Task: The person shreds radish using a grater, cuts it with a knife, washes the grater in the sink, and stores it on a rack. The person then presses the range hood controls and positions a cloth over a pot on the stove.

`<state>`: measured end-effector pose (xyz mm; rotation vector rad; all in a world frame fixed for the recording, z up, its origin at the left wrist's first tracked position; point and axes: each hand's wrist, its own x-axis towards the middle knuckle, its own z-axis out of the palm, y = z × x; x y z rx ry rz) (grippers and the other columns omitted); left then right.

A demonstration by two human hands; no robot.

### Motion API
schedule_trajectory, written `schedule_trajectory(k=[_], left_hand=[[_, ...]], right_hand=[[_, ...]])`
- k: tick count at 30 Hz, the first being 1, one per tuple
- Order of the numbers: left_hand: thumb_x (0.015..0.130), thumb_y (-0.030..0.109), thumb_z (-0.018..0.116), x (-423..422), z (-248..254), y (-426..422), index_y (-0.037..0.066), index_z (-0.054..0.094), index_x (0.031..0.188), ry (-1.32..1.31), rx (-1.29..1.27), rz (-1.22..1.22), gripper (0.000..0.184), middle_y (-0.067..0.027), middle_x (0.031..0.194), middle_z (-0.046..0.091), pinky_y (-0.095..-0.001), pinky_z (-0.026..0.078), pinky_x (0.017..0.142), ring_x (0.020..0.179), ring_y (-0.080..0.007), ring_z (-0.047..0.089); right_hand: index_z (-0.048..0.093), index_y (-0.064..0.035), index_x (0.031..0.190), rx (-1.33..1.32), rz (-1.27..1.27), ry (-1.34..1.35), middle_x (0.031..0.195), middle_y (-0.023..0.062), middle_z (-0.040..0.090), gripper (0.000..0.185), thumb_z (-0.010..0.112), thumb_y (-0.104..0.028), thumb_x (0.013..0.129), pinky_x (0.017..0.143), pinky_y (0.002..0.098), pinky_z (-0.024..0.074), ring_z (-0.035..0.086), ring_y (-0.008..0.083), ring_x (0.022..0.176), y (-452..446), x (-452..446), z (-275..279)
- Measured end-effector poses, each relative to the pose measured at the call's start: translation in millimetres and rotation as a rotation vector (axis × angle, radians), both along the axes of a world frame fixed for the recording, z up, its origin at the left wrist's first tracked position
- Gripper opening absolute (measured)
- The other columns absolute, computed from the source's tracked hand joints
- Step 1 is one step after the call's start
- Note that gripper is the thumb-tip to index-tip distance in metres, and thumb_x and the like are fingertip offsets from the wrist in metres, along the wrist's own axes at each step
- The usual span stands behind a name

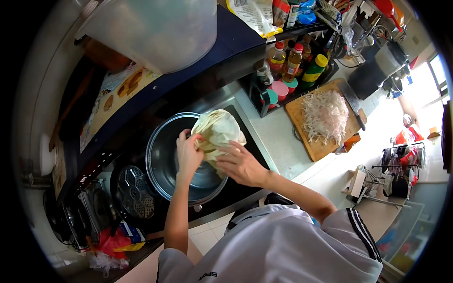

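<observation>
A pale yellow cloth-like bundle (219, 128), with a whitish part in its middle, is held over the right side of a large dark pot (163, 162) on the stove. My left hand (189, 152) pinches the bundle's left edge above the pot. At its lower right, my right hand (243, 164) has its fingers bent against the material, near the pot's rim. What lies inside the bundle cannot be made out. The part of the pot's interior that shows is dark and shiny.
Right of the stove, a wooden board (309, 150) holds shredded white food (325, 115) and a knife (351, 101). Bottles (293, 61) and lidded jars stand behind it. A large translucent container (155, 33) is at the upper left. A second burner (135, 191) sits left of the pot.
</observation>
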<state>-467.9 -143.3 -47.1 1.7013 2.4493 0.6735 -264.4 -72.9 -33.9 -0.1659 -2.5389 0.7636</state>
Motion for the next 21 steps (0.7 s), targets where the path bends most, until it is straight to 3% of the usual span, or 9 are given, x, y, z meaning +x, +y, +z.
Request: schedule_trajectory(k=[3,4,8,11,15,16,18,19,21], left_hand=[[0.063,-0.004,0.061,16,27,-7,0.008,0.057,0.107,-0.037,-0.140,0.119,0.045,-0.0171,0.129,0.039,-0.0421,0.046,0.085,0.111,-0.0361,0.044],[0.064,-0.003,0.062,19,31,-9,0.008,0.053,0.115,-0.032,-0.183,0.121,0.053,-0.0173,0.134,0.035,-0.0425,0.045,0.089,0.116,-0.0371,0.041],[0.067,-0.001,0.063,30,33,-8,0.005,0.049,0.120,0.032,-0.222,0.141,0.055,-0.0200,0.136,0.033,-0.0436,0.043,0.091,0.118,-0.0387,0.040],[0.070,0.000,0.063,23,24,-11,0.003,0.057,0.116,-0.242,-0.101,-0.070,0.046,-0.0243,0.133,0.037,-0.0402,0.035,0.101,0.121,-0.0380,0.039],[0.073,-0.003,0.060,64,59,-5,0.007,0.059,0.110,-0.111,0.084,0.084,0.039,-0.0169,0.133,0.039,-0.0402,0.032,0.101,0.122,-0.0350,0.039],[0.075,-0.001,0.060,75,61,-2,0.007,0.059,0.108,-0.045,0.180,0.110,0.034,-0.0161,0.131,0.042,-0.0421,0.033,0.099,0.120,-0.0347,0.041],[0.080,0.004,0.058,107,71,8,0.003,0.058,0.104,0.118,0.289,0.148,0.024,-0.0165,0.124,0.048,-0.0446,0.035,0.095,0.113,-0.0357,0.047],[0.083,0.005,0.055,128,72,13,0.001,0.057,0.102,0.185,0.326,0.189,0.020,-0.0174,0.120,0.050,-0.0449,0.038,0.093,0.110,-0.0354,0.048],[0.083,0.001,0.055,166,55,21,-0.001,0.056,0.100,0.128,0.377,0.217,0.017,-0.0185,0.119,0.049,-0.0454,0.040,0.093,0.112,-0.0354,0.048]], right_hand=[[0.063,-0.0072,0.099,0.052,0.034,-0.012,0.118,0.0031,0.056,0.023,0.064,-0.015,0.077,0.108,0.0483,0.0235,0.039,0.0245,0.125,-9,9,2],[0.062,-0.0064,0.100,0.055,0.061,-0.007,0.122,0.0074,0.053,0.023,0.062,-0.016,0.079,0.107,0.0490,0.0230,0.037,0.0258,0.126,-8,14,4],[0.050,-0.0061,0.120,0.142,0.061,-0.037,0.132,0.0146,0.042,0.041,0.059,-0.014,0.081,0.107,0.0480,0.0224,0.034,0.0285,0.129,5,59,7],[0.051,-0.0066,0.121,0.138,0.087,-0.184,0.132,0.0139,0.042,0.040,0.057,-0.014,0.082,0.107,0.0512,0.0210,0.035,0.0271,0.128,44,132,-10],[0.054,-0.0081,0.115,0.160,-0.238,-0.244,0.119,0.0130,0.050,0.037,0.061,-0.014,0.079,0.102,0.0511,0.0285,0.042,0.0267,0.120,144,261,-28],[0.055,-0.0076,0.113,0.256,-0.344,-0.149,0.117,0.0124,0.051,0.038,0.063,-0.010,0.076,0.099,0.0483,0.0327,0.046,0.0291,0.114,173,283,0],[0.054,-0.0062,0.114,0.101,-0.660,0.008,0.116,0.0133,0.051,0.045,0.064,-0.001,0.071,0.095,0.0430,0.0372,0.047,0.0323,0.111,232,338,23],[0.051,-0.0041,0.116,0.148,-0.784,0.036,0.120,0.0145,0.050,0.042,0.062,0.000,0.075,0.093,0.0368,0.0390,0.048,0.0323,0.110,267,364,32],[0.047,-0.0047,0.118,0.273,-0.947,0.286,0.115,0.0159,0.051,0.045,0.059,0.004,0.075,0.094,0.0390,0.0379,0.048,0.0338,0.110,353,422,42]])
